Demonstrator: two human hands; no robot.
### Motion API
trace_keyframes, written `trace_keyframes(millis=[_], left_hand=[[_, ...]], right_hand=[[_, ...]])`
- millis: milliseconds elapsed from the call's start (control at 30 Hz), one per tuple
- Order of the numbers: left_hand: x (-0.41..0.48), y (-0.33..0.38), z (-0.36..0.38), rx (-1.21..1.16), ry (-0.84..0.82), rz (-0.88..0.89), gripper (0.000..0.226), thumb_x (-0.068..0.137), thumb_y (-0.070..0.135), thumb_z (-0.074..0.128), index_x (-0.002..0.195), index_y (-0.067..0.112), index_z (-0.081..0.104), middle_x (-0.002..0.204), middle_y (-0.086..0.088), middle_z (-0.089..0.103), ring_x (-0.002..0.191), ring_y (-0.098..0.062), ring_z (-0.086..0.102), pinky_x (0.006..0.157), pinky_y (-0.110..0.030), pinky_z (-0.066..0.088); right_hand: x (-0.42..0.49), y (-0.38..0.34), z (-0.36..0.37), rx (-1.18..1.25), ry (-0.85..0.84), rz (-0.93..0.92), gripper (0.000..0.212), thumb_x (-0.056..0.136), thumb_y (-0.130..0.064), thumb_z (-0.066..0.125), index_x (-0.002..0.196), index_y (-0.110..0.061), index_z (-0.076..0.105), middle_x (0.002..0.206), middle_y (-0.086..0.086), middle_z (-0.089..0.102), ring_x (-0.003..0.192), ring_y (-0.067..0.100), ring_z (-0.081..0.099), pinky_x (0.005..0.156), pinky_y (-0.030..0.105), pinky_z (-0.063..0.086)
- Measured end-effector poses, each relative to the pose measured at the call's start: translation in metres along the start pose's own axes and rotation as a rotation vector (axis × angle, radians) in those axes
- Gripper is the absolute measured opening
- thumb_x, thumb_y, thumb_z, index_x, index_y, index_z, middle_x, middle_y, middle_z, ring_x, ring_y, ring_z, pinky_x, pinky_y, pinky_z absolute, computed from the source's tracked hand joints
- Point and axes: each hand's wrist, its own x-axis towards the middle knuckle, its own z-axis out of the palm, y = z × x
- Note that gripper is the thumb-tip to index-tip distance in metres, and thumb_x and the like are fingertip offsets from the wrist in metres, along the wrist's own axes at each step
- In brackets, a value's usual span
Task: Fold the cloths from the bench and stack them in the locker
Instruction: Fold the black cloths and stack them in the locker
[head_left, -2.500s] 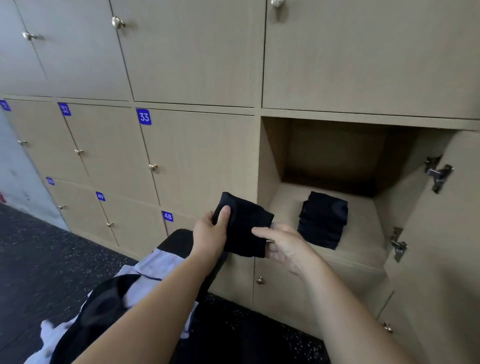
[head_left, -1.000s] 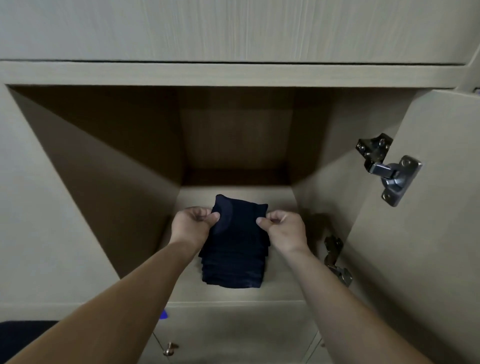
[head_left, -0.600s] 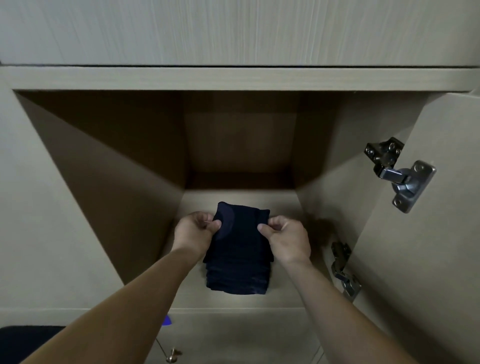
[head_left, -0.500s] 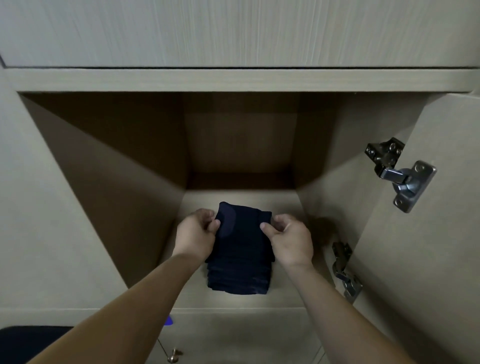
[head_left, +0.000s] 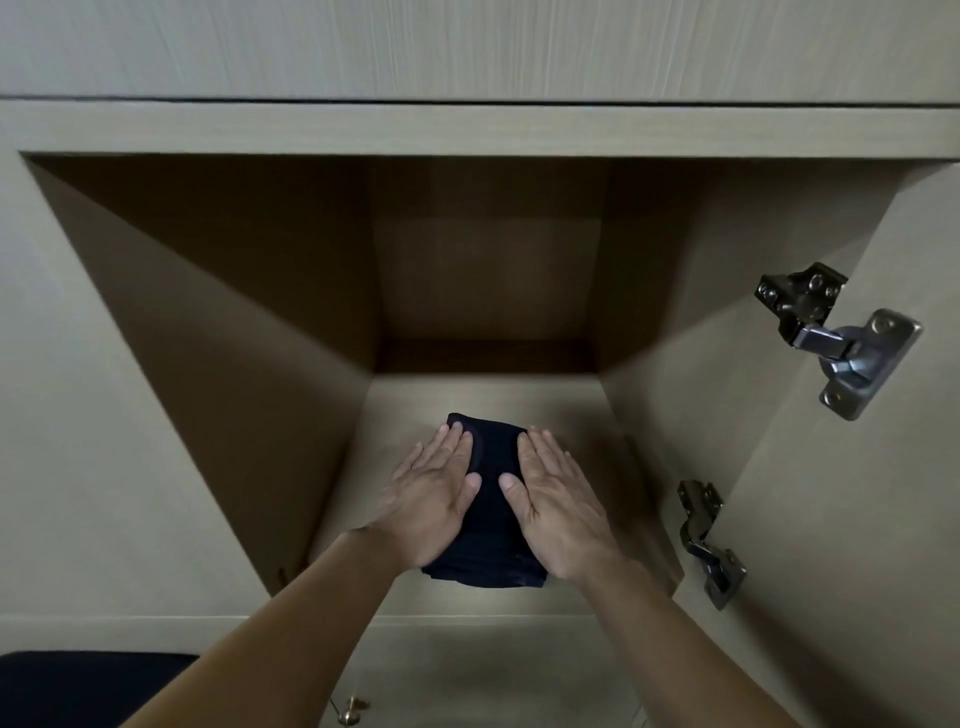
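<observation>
Half a second ago both hands were pinching the top cloth (head_left: 491, 452) by its far corners; now I have them laid flat on it. My left hand (head_left: 431, 499) and right hand (head_left: 558, 506) lie palm-down with straight fingers, gripping nothing, and press the stack (head_left: 488, 569) of dark cloths from either side. A strip of cloth shows between the thumbs.

The stack sits on the locker floor (head_left: 483, 397) toward the front edge, at 6 o'clock in the opening, apart from both side walls. The door (head_left: 857, 519) stands open at 3 o'clock.

I judge this cloth delivered, and the press is only flattening the pile. Next I would go back to the worktop (head_left: 78, 686) at 7 o'clock, though I can't see whether any cloths remain.
</observation>
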Motion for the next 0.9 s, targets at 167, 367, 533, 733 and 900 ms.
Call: trace_keyframes(millis=[167,367,533,733,900], left_hand=[[0.002,-0.001,0.004,-0.044,0.018,0.0,0.061,0.105,0.043,0.017,0.156,0.015,0.0,0.163,0.0,-0.007,0.149,-0.009,-0.011,0.121,-0.024,-0.005],[-0.016,0.007,-0.021,-0.009,0.133,0.013,0.064,0.104,0.046,0.024,0.156,0.013,0.009,0.163,-0.003,0.012,0.15,-0.011,0.006,0.121,-0.024,0.003],[-0.058,0.015,-0.052,-0.02,0.166,-0.041,0.062,0.103,0.042,0.036,0.156,0.018,0.014,0.163,-0.001,0.018,0.149,-0.015,0.014,0.121,-0.028,0.011],[-0.138,0.013,-0.08,0.074,0.145,-0.164,0.063,0.101,0.046,0.04,0.155,0.021,0.019,0.163,0.0,0.018,0.148,-0.02,0.019,0.119,-0.03,0.015],[-0.229,-0.004,-0.099,0.088,0.189,-0.3,0.063,0.1,0.048,0.043,0.154,0.023,0.023,0.162,0.002,0.02,0.147,-0.019,0.023,0.117,-0.033,0.021]], right_hand=[[0.001,0.0,0.003,0.019,0.012,0.001,0.063,0.102,-0.049,0.013,0.155,-0.015,0.002,0.163,0.0,-0.003,0.148,0.01,-0.008,0.118,0.024,-0.008],[-0.001,-0.011,-0.016,0.044,0.194,0.029,0.052,0.104,-0.04,0.029,0.149,-0.016,0.034,0.155,0.005,0.033,0.144,0.019,0.025,0.119,0.029,0.012],[-0.025,-0.035,-0.042,0.039,0.296,0.027,0.046,0.099,-0.033,0.046,0.143,-0.019,0.044,0.142,0.001,0.05,0.131,0.02,0.042,0.11,0.031,0.032],[-0.071,-0.08,-0.059,0.065,0.271,-0.003,0.047,0.097,-0.031,0.049,0.143,-0.021,0.043,0.145,-0.001,0.048,0.135,0.018,0.039,0.107,0.032,0.035],[-0.116,-0.139,-0.061,0.1,0.241,-0.076,0.047,0.098,-0.031,0.048,0.143,-0.019,0.044,0.141,0.002,0.051,0.131,0.019,0.043,0.103,0.032,0.039]])
